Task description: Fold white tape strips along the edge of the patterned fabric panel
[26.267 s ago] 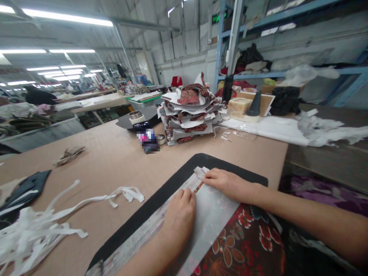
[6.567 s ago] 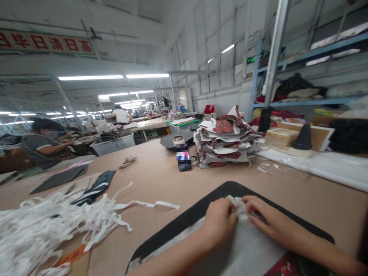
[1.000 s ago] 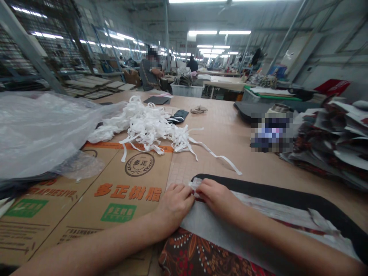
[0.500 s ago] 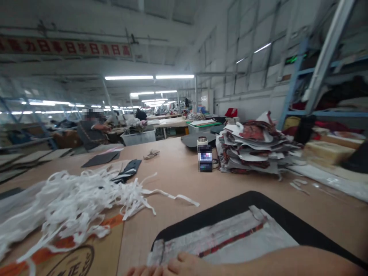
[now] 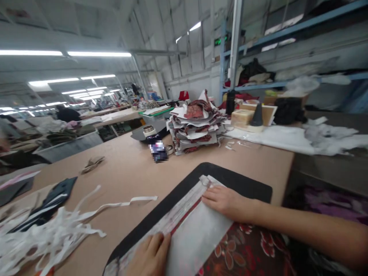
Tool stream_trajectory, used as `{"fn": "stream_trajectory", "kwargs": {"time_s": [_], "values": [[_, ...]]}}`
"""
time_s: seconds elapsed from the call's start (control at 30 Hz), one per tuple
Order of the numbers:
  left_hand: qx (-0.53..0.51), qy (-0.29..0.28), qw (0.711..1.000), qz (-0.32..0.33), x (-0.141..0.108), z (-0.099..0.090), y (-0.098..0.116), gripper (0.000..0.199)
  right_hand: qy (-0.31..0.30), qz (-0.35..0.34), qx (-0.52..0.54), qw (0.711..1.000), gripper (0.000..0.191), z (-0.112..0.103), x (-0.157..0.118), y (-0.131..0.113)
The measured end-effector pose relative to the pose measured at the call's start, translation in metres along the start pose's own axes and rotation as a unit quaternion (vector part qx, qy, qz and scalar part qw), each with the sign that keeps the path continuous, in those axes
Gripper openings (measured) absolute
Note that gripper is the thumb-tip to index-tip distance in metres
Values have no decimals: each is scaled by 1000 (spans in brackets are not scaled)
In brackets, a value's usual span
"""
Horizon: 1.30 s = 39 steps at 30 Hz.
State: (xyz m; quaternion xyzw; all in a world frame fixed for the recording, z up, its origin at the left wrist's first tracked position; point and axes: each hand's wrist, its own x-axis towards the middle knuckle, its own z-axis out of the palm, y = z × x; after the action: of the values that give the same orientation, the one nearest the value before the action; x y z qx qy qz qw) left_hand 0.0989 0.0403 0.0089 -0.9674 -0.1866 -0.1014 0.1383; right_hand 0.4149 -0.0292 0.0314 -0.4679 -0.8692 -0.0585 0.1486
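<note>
A grey-white fabric piece [image 5: 198, 230] with a narrow red strip lies on a black mat [image 5: 238, 178] with rounded corners. Dark red flowered fabric [image 5: 241, 249] shows at its near right side. My right hand [image 5: 224, 201] rests flat on the upper end of the piece, fingers over the folded edge by the red strip. Lower down, my left hand [image 5: 151, 255] presses on the same edge, its fingers extended and its lower part cut off by the frame. Neither hand grips anything visible.
White strips [image 5: 57, 237] lie tangled at left beside dark folded cloth [image 5: 54, 199]. Beyond the mat stand a bottle [image 5: 149, 131] and a tall stack of fabric pieces [image 5: 198, 128]. A dark cone [image 5: 258, 115] and white material [image 5: 273, 140] are at right.
The view has swung right and down. My right hand, earlier stretched across to the lower left of the fabric, now lies at its upper end. My left hand now shows clearly at the lower edge.
</note>
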Motion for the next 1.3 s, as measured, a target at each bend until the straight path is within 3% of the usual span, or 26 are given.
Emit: {"fn": "stream_trajectory", "kwargs": {"time_s": [0.17,0.27,0.37,0.63,0.9,1.13,1.3], "values": [[-60,-81,995,-2,99,-4,38,32,31,91,13,995,27,9,-15,18],[-75,-66,995,-9,141,2,45,25,55,144,41,987,27,14,-14,24],[-83,-45,995,-12,165,10,47,25,73,185,90,976,28,17,-8,31],[-65,-30,997,-25,172,15,59,22,49,238,149,959,21,12,6,46],[-47,-16,998,-27,172,17,61,21,-19,304,128,944,9,2,29,55],[-67,-26,997,-34,175,15,59,25,-99,311,153,933,6,0,43,68],[-79,-27,996,-29,175,14,57,21,-81,325,176,926,4,4,38,76]]}}
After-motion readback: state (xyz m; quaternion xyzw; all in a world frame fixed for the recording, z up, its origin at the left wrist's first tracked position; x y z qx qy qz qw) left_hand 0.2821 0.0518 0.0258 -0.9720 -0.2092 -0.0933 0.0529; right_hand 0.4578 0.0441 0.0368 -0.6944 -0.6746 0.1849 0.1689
